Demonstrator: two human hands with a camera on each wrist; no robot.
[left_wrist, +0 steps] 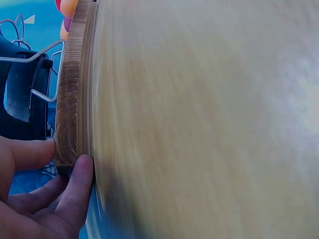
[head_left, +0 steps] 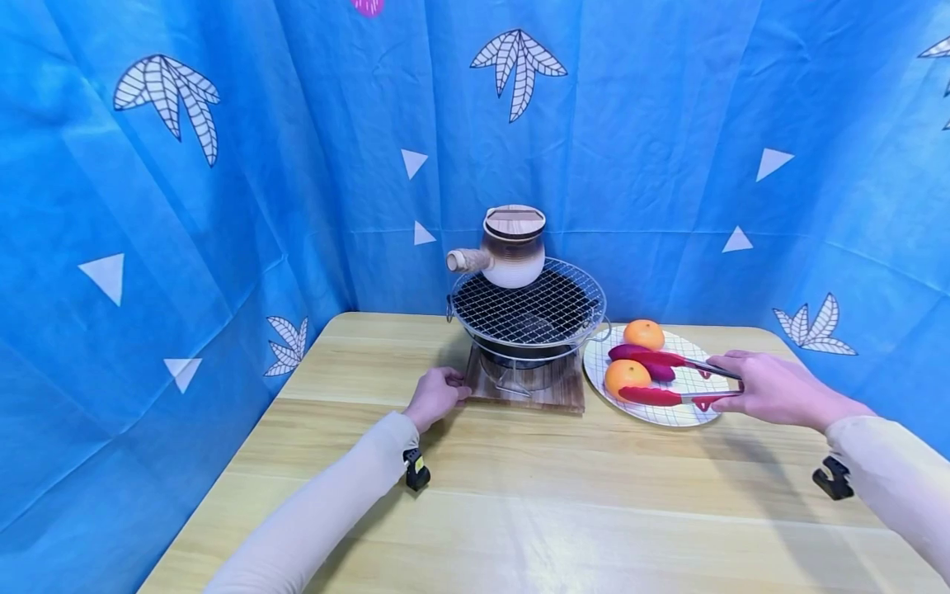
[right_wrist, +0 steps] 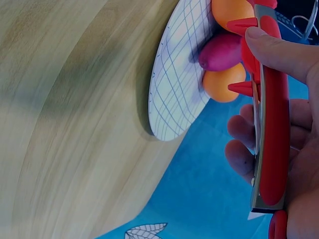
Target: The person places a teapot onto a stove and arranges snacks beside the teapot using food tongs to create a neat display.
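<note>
My left hand [head_left: 436, 396] grips the near left corner of a dark wooden board [left_wrist: 70, 99], thumb on its top and fingers along its edges. On that board stands a round grill stove with a wire grate [head_left: 530, 309]. My right hand [head_left: 779, 389] holds red-tipped metal tongs [right_wrist: 274, 114], their arms spread over a white plate with a grid pattern [right_wrist: 172, 99]. On the plate lie a purple sweet potato [right_wrist: 219, 52] and two oranges, one far orange [head_left: 643, 334] and one near orange [head_left: 626, 379]. The tong tips reach over the sweet potato and near orange; contact cannot be told.
A clay pot [head_left: 512, 256] with a wooden lid and side handle stands on the grate's far left part. All this rests on a light wooden table [head_left: 534, 495]. Blue patterned curtains [head_left: 631, 148] hang behind and at both sides.
</note>
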